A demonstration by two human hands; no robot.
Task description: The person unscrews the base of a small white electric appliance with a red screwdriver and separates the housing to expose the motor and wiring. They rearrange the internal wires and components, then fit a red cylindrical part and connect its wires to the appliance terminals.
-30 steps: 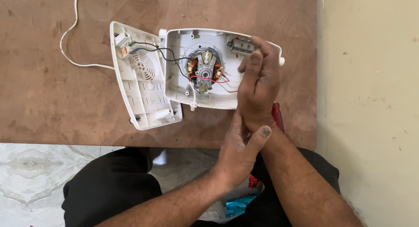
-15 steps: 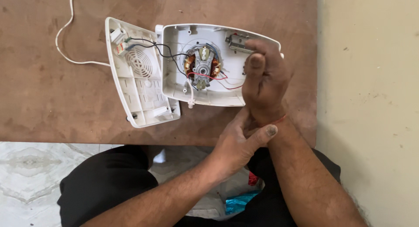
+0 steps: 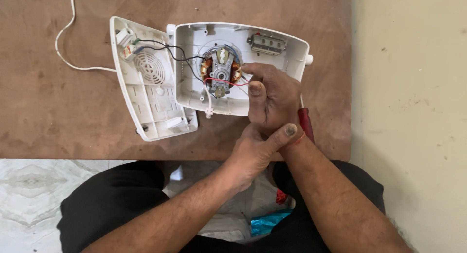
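An opened white plastic appliance housing (image 3: 287,44) lies on a brown table (image 3: 58,112), with a copper-wound motor (image 3: 221,70) in its middle. Its grilled back cover (image 3: 146,97) lies beside it on the left, joined by black and red wires. My right hand (image 3: 275,99) rests on the housing. Its fingertips touch the red wire at the motor's right side, and it holds nothing. My left hand (image 3: 255,153) is wrapped around my right wrist. A red-handled screwdriver (image 3: 306,124) lies under that wrist.
A white power cord (image 3: 63,48) runs off the cover to the upper left. A small metal part (image 3: 265,44) sits in the housing's top right corner. A cream surface (image 3: 413,112) borders the table on the right. Blue plastic (image 3: 267,224) lies on my lap.
My right hand has slid left from the housing's right edge to the motor. My left hand stays clasped on the right wrist.
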